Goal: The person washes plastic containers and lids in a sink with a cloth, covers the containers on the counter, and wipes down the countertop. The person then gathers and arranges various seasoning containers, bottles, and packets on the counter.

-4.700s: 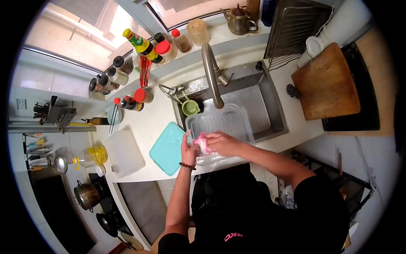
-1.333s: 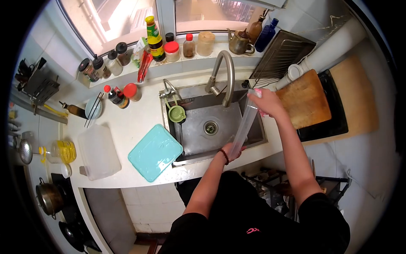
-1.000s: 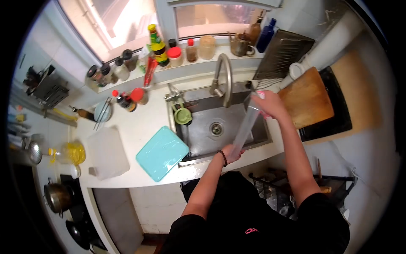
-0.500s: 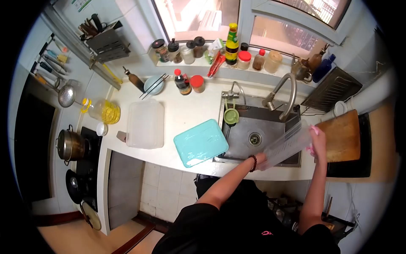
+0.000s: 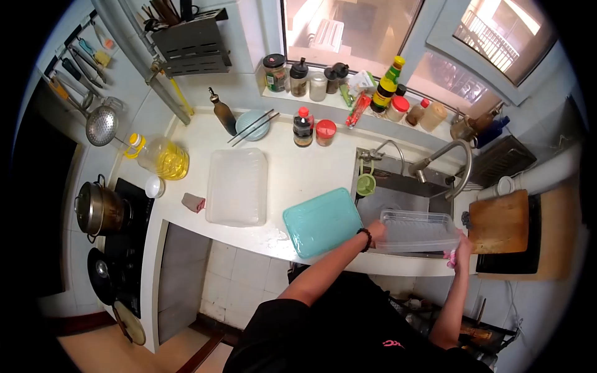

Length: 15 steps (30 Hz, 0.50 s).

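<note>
Over the front of the sink (image 5: pixel 398 204), a clear plastic container (image 5: pixel 418 231) is held roughly level, its open side facing up. My left hand (image 5: pixel 377 234), with a dark bead bracelet at the wrist, is closed on its left end. At the right end my right hand (image 5: pixel 462 250) grips the container, and a pink-and-white cloth (image 5: pixel 450 257) shows beneath those fingers. A wet turquoise lid (image 5: pixel 323 222) lies on the counter just left of my left hand. Farther left lies a translucent plastic tub or lid (image 5: pixel 237 188).
The faucet (image 5: pixel 459 149) arches over the sink's back right. A green strainer-like utensil (image 5: pixel 366 184) hangs at its left. A wooden cutting board (image 5: pixel 499 222) stands on the right. A soy sauce bottle (image 5: pixel 303 127), a bowl with chopsticks (image 5: pixel 253 126) and an oil jug (image 5: pixel 163 158) occupy the counter.
The container has turned from a steep tilt over the sink to nearly level, with both hands still on it. The head view has swung toward the left.
</note>
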### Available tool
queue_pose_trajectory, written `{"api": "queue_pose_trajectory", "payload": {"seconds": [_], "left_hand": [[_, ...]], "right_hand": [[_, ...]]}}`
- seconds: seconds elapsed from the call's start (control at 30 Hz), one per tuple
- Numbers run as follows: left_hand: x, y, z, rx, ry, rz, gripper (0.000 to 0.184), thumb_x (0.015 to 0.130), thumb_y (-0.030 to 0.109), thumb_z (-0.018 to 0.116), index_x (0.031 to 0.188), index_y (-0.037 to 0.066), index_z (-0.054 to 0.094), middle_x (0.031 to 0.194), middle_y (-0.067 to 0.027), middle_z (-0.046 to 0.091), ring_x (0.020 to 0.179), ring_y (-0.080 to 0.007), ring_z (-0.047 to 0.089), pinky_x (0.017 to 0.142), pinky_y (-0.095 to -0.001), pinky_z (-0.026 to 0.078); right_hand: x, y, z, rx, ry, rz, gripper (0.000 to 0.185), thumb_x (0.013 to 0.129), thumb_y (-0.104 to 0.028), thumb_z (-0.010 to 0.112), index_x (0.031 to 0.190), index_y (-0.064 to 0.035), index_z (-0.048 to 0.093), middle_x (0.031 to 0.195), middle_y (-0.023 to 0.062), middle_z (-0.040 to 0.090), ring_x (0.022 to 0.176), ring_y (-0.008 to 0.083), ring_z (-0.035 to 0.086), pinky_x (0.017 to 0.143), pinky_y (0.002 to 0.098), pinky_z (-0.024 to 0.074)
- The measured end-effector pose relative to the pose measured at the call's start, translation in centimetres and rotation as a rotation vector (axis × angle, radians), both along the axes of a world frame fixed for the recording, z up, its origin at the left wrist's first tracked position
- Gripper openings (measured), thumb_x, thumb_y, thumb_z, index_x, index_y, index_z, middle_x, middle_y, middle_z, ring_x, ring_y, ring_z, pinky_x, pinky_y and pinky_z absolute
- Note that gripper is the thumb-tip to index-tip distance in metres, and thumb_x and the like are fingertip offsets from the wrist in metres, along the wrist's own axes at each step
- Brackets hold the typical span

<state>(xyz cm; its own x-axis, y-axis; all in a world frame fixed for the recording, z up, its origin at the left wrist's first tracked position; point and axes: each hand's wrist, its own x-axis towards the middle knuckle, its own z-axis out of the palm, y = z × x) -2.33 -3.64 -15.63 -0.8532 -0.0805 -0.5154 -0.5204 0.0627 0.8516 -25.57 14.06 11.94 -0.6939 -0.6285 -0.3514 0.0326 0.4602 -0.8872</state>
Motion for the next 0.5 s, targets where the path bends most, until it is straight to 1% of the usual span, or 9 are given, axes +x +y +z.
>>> {"api": "queue_pose_trajectory", "payload": {"seconds": [0.07, 0.1, 0.13, 0.17, 0.27, 0.33, 0.4, 0.43, 0.5], "left_hand": [[3.2, -1.4, -1.4, 0.464, 0.220, 0.854, 0.054, 0.094, 0.014, 0.060, 0.140, 0.005, 0.034, 0.099, -0.0166, 0.065, 0.066, -0.0299, 0.066, 0.055, -0.0463, 0.057], [8.5, -2.2, 8.1, 0.354, 0.129, 0.909, 0.062, 0.094, 0.011, 0.060, 0.146, 0.007, 0.025, 0.095, -0.0155, 0.061, 0.055, -0.0265, 0.063, 0.046, -0.0407, 0.054], [12.4, -2.8, 12.1, 0.352, 0.132, 0.927, 0.062, 0.094, 0.011, 0.060, 0.146, 0.007, 0.025, 0.095, -0.0155, 0.061, 0.055, -0.0265, 0.063, 0.046, -0.0407, 0.054], [16.0, -3.0, 14.6, 0.305, 0.194, 1.021, 0.061, 0.096, 0.011, 0.060, 0.147, 0.008, 0.026, 0.098, -0.0155, 0.060, 0.057, -0.0244, 0.063, 0.045, -0.0380, 0.054], [26.0, -3.2, 21.2, 0.134, 0.349, 1.326, 0.062, 0.096, 0.009, 0.056, 0.151, 0.008, 0.026, 0.107, -0.0136, 0.060, 0.059, -0.0187, 0.063, 0.043, -0.0338, 0.051], [32.5, -3.1, 23.1, -0.034, 0.365, 1.428, 0.063, 0.098, 0.003, 0.051, 0.154, 0.010, 0.023, 0.111, -0.0128, 0.060, 0.061, -0.0166, 0.063, 0.047, -0.0306, 0.052], [37.5, -2.3, 23.6, -0.074, 0.454, 1.652, 0.063, 0.099, -0.001, 0.048, 0.155, 0.010, 0.021, 0.114, -0.0131, 0.059, 0.063, -0.0146, 0.062, 0.053, -0.0283, 0.053], [39.3, -1.9, 23.5, -0.083, 0.457, 1.656, 0.063, 0.099, -0.001, 0.048, 0.155, 0.010, 0.021, 0.114, -0.0131, 0.059, 0.063, -0.0146, 0.062, 0.053, -0.0283, 0.053], [41.7, -1.1, 22.4, -0.146, 0.421, 1.981, 0.066, 0.100, 0.001, 0.048, 0.156, 0.011, 0.015, 0.116, -0.0133, 0.058, 0.066, -0.0153, 0.062, 0.060, -0.0279, 0.054]], "right_hand": [[3.1, -2.4, 0.9, -0.042, -0.002, 0.037, 0.047, 0.104, -0.045, 0.053, 0.117, -0.0022, 0.068, 0.075, 0.0082, 0.068, 0.047, 0.0188, 0.061, 0.036, 0.0319, 0.0480], [6.2, -3.2, 2.7, 0.036, -0.108, 0.077, 0.051, 0.104, -0.048, 0.052, 0.121, -0.0022, 0.066, 0.074, 0.0087, 0.068, 0.047, 0.0188, 0.062, 0.036, 0.0312, 0.0483], [8.9, -4.4, 3.6, 0.113, -0.210, 0.122, 0.055, 0.104, -0.051, 0.051, 0.125, -0.0021, 0.064, 0.074, 0.0092, 0.068, 0.048, 0.0188, 0.063, 0.035, 0.0304, 0.0485], [11.2, -5.2, 2.5, 0.053, -0.166, 0.165, 0.057, 0.104, -0.052, 0.049, 0.127, -0.0024, 0.063, 0.077, 0.0103, 0.069, 0.049, 0.0183, 0.064, 0.036, 0.0287, 0.0493], [16.7, -9.0, -2.2, -0.183, -0.232, 0.282, 0.053, 0.105, -0.039, 0.054, 0.146, -0.0059, 0.053, 0.107, 0.0117, 0.071, 0.065, 0.0169, 0.069, 0.041, 0.0291, 0.0529], [20.2, -13.9, -2.8, -0.296, -0.226, 0.468, 0.054, 0.101, -0.021, 0.062, 0.151, -0.0044, 0.048, 0.121, 0.0077, 0.070, 0.084, 0.0149, 0.070, 0.057, 0.0303, 0.0582], [25.4, -19.4, -1.3, -0.246, -0.237, 0.569, 0.055, 0.100, -0.015, 0.064, 0.152, -0.0066, 0.048, 0.117, 0.0082, 0.071, 0.083, 0.0150, 0.071, 0.058, 0.0301, 0.0581], [28.0, -21.9, -0.7, -0.242, -0.265, 0.614, 0.055, 0.099, -0.014, 0.065, 0.152, -0.0069, 0.048, 0.115, 0.0087, 0.071, 0.082, 0.0149, 0.071, 0.057, 0.0303, 0.0581], [33.0, -25.8, -0.5, -0.214, -0.256, 0.714, 0.057, 0.097, -0.012, 0.068, 0.151, -0.0067, 0.049, 0.110, 0.0097, 0.072, 0.078, 0.0148, 0.070, 0.057, 0.0300, 0.0578]]}}
